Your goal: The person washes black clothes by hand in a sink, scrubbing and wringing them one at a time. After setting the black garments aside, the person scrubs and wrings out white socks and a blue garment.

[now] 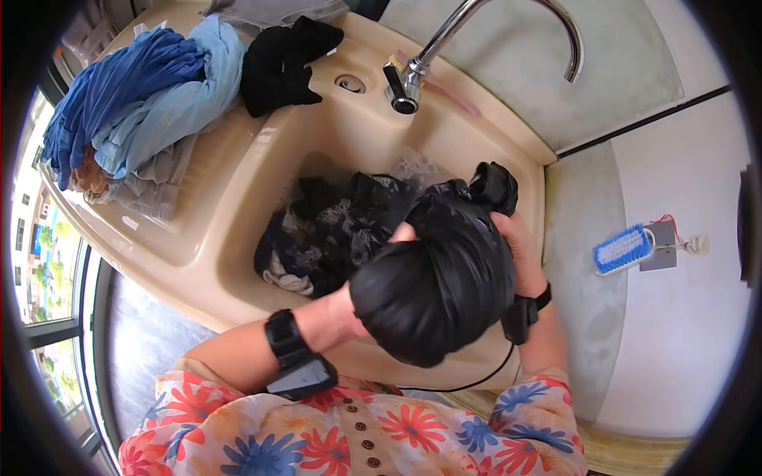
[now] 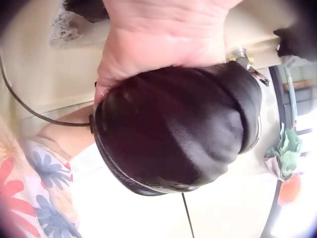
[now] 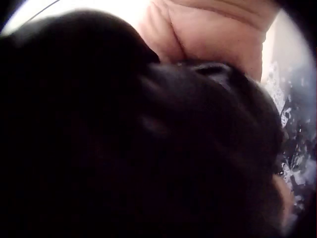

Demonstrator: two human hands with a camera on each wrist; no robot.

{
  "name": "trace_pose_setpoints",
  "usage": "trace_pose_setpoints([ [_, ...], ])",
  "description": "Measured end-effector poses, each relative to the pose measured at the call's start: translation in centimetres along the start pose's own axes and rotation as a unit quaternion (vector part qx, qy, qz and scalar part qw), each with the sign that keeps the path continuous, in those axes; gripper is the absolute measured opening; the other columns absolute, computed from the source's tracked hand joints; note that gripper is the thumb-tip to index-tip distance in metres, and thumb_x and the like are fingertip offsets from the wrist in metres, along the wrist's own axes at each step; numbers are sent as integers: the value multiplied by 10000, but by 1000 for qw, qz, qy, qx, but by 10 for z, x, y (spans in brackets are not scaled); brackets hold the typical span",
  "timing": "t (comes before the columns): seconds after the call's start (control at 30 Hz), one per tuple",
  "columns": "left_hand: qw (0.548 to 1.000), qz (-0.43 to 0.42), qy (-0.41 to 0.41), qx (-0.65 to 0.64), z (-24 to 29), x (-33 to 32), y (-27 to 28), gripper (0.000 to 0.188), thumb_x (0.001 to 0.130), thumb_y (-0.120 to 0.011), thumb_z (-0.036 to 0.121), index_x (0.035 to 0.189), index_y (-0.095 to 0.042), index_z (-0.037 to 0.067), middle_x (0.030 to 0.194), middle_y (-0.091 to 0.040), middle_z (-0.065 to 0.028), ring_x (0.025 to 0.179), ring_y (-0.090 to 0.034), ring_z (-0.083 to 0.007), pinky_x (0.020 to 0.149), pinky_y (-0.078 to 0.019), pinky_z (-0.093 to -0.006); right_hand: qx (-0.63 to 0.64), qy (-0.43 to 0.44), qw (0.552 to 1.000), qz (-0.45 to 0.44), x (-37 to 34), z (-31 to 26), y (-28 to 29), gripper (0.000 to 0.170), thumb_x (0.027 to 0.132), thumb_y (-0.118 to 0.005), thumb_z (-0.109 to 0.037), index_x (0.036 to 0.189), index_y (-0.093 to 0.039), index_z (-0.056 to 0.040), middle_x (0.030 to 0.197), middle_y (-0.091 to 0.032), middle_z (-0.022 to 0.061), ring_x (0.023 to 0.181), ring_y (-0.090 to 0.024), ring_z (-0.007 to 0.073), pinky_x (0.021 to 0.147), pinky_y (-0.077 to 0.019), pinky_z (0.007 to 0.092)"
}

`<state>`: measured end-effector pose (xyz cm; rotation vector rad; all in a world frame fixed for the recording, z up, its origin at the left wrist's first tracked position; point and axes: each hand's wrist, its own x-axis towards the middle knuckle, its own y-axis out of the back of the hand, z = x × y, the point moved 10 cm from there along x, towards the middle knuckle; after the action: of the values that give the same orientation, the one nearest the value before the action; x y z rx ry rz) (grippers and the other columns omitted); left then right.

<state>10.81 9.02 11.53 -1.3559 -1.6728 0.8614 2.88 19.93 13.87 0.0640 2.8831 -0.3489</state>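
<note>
A bulging bundle of wet black cloth point(image 1: 436, 285) is held above the front of the sink basin. The left hand point(image 1: 347, 311) grips its left side, thumb showing on top; in the left wrist view the palm point(image 2: 163, 44) presses against the dark cloth point(image 2: 168, 129). At the bundle's far right side the right hand point(image 1: 517, 244) holds on, its fingers partly hidden by cloth. A twisted black end point(image 1: 494, 189) sticks out beyond it. In the right wrist view the cloth point(image 3: 213, 124) covers most of the picture below the hand point(image 3: 213, 34).
Dark wet clothes point(image 1: 341, 222) lie in soapy water in the basin. Blue clothes point(image 1: 151, 87) and a black cloth point(image 1: 282, 67) rest on the sink's left ledge point(image 1: 171, 246). A chrome faucet point(image 1: 413, 75) stands behind, and a blue brush point(image 1: 623, 250) hangs at right.
</note>
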Motion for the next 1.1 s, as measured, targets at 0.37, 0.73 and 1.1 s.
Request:
trace_pose_setpoints([
  [0.37, 489, 260, 10, 832, 64, -21, 9, 608, 639, -688, 358, 1091, -526, -13, 977, -614, -162, 920, -599, -224, 814, -467, -317, -244, 23, 969, 21, 38, 55, 3, 297, 716, -650, -131, 972, -600, 11, 842, -644, 61, 754, -608, 163, 736, -485, 301],
  [0.73, 26, 317, 180, 931, 121, -46, 24, 471, 559, -698, 378, 824, -647, -7, 862, -634, -184, 822, -626, -301, 724, -508, -374, -605, -15, 790, 97, 76, 112, -20, 438, 666, -626, -258, 1043, -600, -37, 876, -637, 173, 865, -602, 336, 790, -479, 397],
  [1.1, -212, 429, -117, 870, 163, -116, -188, 601, 518, -710, 292, 1005, -506, 6, 906, -544, -172, 855, -586, -334, 743, -500, -401, -376, 390, 833, 115, 138, -53, -145, 459, 636, -703, -204, 1038, -557, -38, 976, -565, 167, 957, -529, 351, 829, -438, 414],
])
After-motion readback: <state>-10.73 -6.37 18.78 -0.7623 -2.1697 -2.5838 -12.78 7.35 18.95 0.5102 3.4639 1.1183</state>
